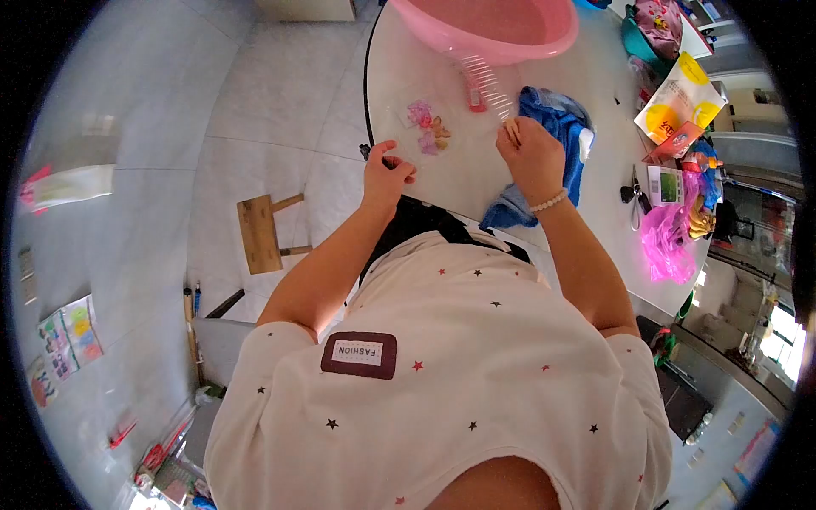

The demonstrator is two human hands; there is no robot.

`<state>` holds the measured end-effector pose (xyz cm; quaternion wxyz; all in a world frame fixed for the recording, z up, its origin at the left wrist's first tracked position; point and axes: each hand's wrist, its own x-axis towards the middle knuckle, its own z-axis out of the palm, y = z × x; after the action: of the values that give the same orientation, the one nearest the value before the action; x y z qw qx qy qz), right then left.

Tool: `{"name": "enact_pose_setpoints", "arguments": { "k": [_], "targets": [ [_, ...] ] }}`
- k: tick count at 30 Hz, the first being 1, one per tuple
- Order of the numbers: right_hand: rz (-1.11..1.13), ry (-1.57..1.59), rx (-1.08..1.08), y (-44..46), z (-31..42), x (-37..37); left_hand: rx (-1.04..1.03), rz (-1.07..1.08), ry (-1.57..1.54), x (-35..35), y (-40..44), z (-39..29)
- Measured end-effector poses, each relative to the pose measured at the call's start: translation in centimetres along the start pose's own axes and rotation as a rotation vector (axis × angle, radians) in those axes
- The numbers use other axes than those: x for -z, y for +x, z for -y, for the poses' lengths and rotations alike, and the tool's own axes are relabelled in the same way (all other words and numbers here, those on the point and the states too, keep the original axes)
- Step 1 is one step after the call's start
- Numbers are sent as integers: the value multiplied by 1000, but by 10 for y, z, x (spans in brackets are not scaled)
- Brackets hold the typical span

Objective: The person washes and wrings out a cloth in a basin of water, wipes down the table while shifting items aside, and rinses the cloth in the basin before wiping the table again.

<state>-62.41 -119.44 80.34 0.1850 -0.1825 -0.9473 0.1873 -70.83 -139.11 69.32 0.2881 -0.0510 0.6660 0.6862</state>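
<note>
Clear toothed strip [486, 85], upper centre of frame, slants up-left from the right hand [534, 155] pinching its lower end; the left hand [389, 174], curled, grip unclear, is nearer the pink pieces [419, 113].

Wooden stool [257, 235] on floor [285, 93], nine o'clock; yellow-white packet [678, 100], two o'clock; pink plastic bag [666, 245] on surface [608, 242], three o'clock.
</note>
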Motion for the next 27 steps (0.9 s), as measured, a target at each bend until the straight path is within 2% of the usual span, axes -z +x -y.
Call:
{"name": "enact_pose_setpoints", "arguments": {
  "k": [4, 7, 10, 13, 15, 16, 18, 19, 22, 25, 27],
  "targets": [
    [-232, 139, -115, -11, 16, 6, -178, -92, 364, 17, 7, 2],
    [-130, 273, 160, -19, 35, -4, -266, -100, 501, 24, -2, -16],
    [284, 267, -59, -2, 62, -24, -338, -111, 604, 27, -6, -30],
    [328, 260, -87, 20, 54, -69, -445, -109, 666, 28, -13, -45],
    [153, 355, -113, 19, 52, -76, -542, -85, 683, 31, -19, -54],
    [68, 400, -127, 18, 53, -78, -654, -61, 729, 35, -19, -56],
    [8, 471, -158, 15, 44, -79, -879, -11, 808, 38, -20, -61],
    [-21, 502, -169, 13, 38, -77, -908, 55, 817, 38, -23, -65],
    [325, 792, -478, 12, 25, -64, -1004, 208, 859, 30, -30, -75],
    [343, 871, -482, 8, 23, -57, -1100, 277, 999, 14, -26, -78],
    [265, 915, -502, 3, 27, -53, -1135, 316, 1147, -3, -20, -83]
  ]
}}
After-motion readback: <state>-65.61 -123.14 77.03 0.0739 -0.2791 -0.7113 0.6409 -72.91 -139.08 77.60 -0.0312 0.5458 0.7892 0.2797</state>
